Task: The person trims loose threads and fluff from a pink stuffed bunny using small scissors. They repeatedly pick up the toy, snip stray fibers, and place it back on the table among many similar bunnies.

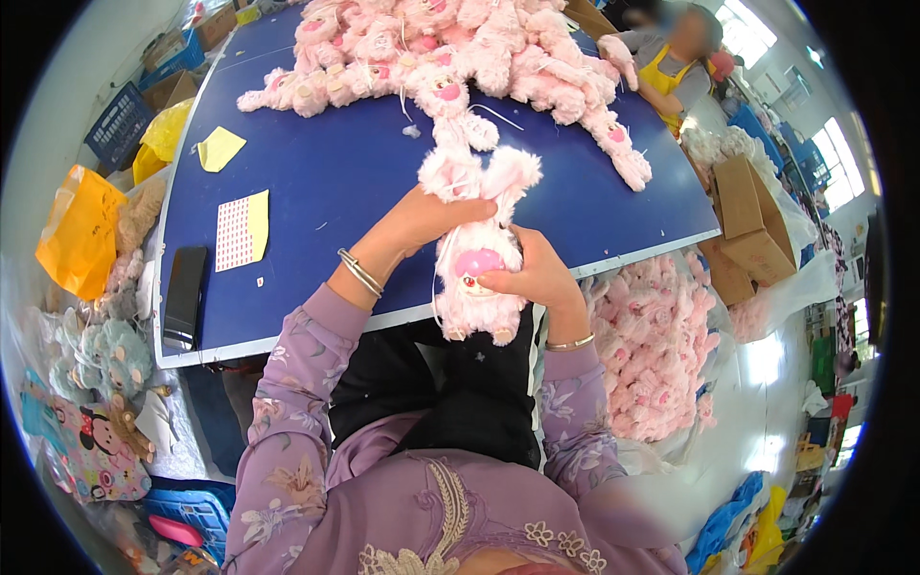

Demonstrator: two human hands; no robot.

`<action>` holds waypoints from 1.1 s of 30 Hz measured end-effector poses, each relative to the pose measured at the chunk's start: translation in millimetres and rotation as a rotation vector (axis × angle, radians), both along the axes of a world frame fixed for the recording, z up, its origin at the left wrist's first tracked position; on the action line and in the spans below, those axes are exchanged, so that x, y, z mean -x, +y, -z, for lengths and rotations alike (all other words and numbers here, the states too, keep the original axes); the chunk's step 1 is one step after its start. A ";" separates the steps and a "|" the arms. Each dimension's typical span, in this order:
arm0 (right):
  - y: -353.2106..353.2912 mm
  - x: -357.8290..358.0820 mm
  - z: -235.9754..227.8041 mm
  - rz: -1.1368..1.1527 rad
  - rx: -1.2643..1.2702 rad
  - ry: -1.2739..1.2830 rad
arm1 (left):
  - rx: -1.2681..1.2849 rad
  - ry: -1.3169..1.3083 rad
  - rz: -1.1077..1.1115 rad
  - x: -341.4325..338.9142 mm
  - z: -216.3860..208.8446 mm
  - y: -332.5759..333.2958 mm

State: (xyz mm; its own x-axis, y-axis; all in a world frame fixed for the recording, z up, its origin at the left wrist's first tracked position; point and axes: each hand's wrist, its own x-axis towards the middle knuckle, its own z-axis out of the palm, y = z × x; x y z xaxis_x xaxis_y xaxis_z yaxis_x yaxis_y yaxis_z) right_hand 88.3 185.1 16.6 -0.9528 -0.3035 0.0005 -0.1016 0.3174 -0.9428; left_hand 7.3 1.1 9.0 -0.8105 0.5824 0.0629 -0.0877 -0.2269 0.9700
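Note:
Over the table's near edge, both my hands hold one fluffy pink plush toy (484, 311) with a shiny pink oval patch on it. My left hand (436, 216) is closed around its narrower part, below two floppy fluffy ends. My right hand (541, 273) grips the side, its thumb pressed beside the pink patch. Just beyond, another pink plush toy (446, 120) lies stretched out toward me. It joins a large heap of similar plush toys (412, 48) at the far side, some with white strings.
On the blue table (335, 182) lie a black phone (185, 297), a sticker sheet (237, 230) and a yellow paper (221, 149). A bag of pink plush toys (652, 345) stands right, near a cardboard box (752, 216). A person in a yellow apron (661, 81) is at far right.

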 end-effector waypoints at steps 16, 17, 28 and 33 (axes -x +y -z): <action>-14.0 -7.5 9.5 -0.050 0.090 -0.038 | -0.213 -0.241 0.036 7.6 8.7 -3.7; -14.3 -8.8 7.4 -0.054 0.079 -0.058 | -0.207 -0.234 0.042 3.8 1.0 -6.0; -15.9 -11.1 16.2 -0.083 0.042 -0.098 | -0.025 -0.135 -0.088 4.6 -3.1 -11.8; -15.7 -17.2 17.7 -0.081 -0.052 -0.054 | 0.022 -0.150 -0.043 9.2 -1.5 -16.4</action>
